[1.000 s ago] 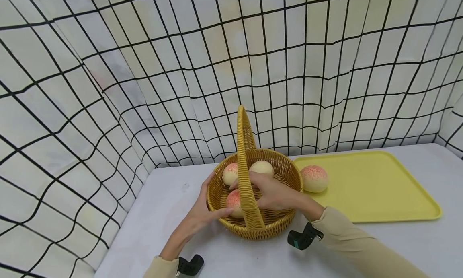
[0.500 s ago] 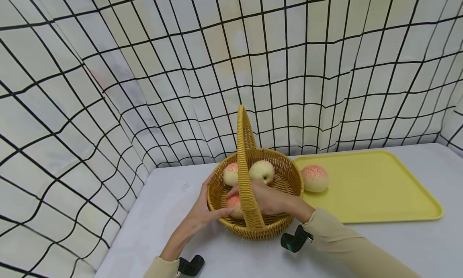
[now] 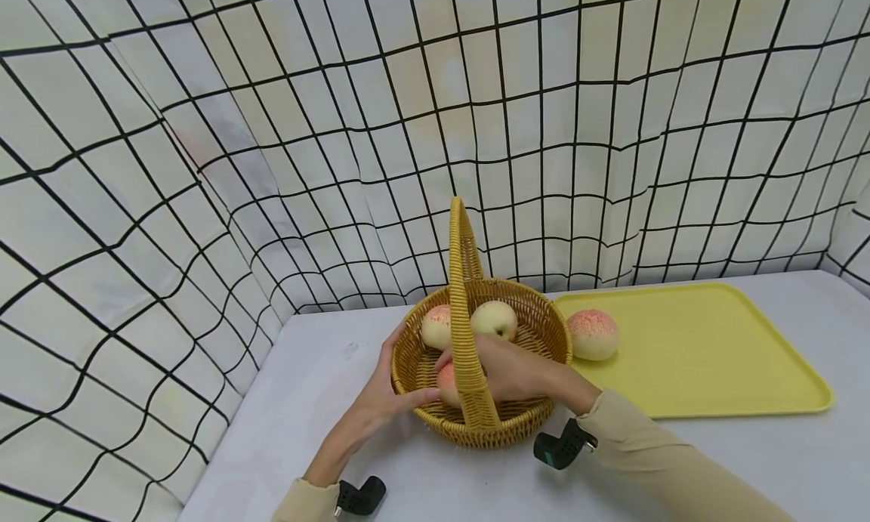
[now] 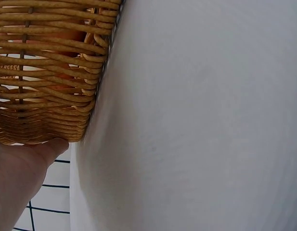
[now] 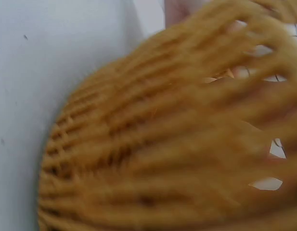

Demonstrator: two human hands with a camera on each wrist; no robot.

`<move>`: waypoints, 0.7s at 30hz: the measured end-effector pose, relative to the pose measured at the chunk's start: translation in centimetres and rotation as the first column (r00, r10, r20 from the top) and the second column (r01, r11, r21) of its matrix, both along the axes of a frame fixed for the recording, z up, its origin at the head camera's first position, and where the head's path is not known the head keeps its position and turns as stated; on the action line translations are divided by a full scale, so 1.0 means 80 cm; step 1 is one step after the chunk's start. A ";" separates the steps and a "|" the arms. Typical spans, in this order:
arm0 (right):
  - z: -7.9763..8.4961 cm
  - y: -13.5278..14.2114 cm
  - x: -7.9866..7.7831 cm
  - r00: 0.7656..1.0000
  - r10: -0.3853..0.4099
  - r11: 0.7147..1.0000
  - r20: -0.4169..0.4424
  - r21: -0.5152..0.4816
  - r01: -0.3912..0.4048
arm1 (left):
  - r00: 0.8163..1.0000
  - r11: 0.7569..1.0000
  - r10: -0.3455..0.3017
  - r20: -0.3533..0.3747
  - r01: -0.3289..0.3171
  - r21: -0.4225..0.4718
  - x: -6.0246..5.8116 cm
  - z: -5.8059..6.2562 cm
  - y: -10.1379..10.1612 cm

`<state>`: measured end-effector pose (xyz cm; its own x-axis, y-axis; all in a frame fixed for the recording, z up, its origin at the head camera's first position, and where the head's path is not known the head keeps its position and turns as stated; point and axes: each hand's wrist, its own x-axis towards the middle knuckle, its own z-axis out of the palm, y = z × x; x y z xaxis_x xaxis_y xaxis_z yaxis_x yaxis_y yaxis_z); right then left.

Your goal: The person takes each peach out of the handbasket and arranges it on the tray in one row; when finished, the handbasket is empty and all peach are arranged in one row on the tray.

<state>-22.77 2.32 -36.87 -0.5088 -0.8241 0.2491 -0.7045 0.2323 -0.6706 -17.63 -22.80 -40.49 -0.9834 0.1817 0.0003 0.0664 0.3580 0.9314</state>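
Note:
A brown wicker basket (image 3: 506,433) with a tall arched handle (image 3: 458,310) stands on the table in the head view. My left hand (image 3: 384,390) grips its left side, thumb over the rim, and the left wrist view shows that hand (image 4: 23,171) against the woven wall. Inside the basket, my right hand (image 3: 510,371) reaches past the handle and holds the front pink-speckled peach (image 3: 448,384), its fingertips partly hidden. Two more peaches sit behind: a pink-tinted peach (image 3: 436,327) at left, and a pale peach (image 3: 494,320) with its dimple showing.
To the right lies a yellow tray (image 3: 707,348); one pink-speckled peach (image 3: 593,335) rests on its left end, beside the basket. A white wall with a black grid (image 3: 537,144) rises behind the white table (image 3: 306,363). The right wrist view is blurred.
My right hand has moved in around the front peach, which has shifted slightly right. The pale peach has turned, exposing its dimple. My left hand stays on the basket.

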 end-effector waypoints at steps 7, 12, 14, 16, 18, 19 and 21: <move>0.034 0.058 0.003 0.983 -0.169 0.981 -0.065 -0.104 0.161 | 1.000 1.000 0.006 0.020 -0.006 0.010 0.000 0.001 0.001; 0.054 0.115 0.008 0.969 -0.247 0.956 -0.004 -0.163 0.243 | 1.000 1.000 0.001 0.018 -0.001 0.017 -0.001 0.001 -0.001; 0.055 0.139 0.008 0.963 -0.269 0.947 -0.002 -0.182 0.264 | 1.000 1.000 0.001 0.015 -0.001 0.012 0.000 0.001 -0.002; 0.054 0.164 0.006 0.955 -0.297 0.938 -0.015 -0.192 0.289 | 1.000 1.000 -0.001 0.015 0.001 0.009 0.000 0.001 -0.003; 0.051 0.189 0.006 0.941 -0.332 0.928 -0.063 -0.199 0.314 | 1.000 1.000 -0.011 0.008 0.011 0.011 0.000 0.001 -0.002; 0.050 0.201 0.005 0.933 -0.351 0.922 -0.081 -0.202 0.329 | 1.000 1.000 -0.016 0.003 0.016 0.013 -0.001 0.001 -0.001; 0.047 0.223 0.006 0.913 -0.394 0.907 -0.106 -0.204 0.368 | 1.000 1.000 -0.023 -0.002 0.023 0.018 -0.001 0.001 0.000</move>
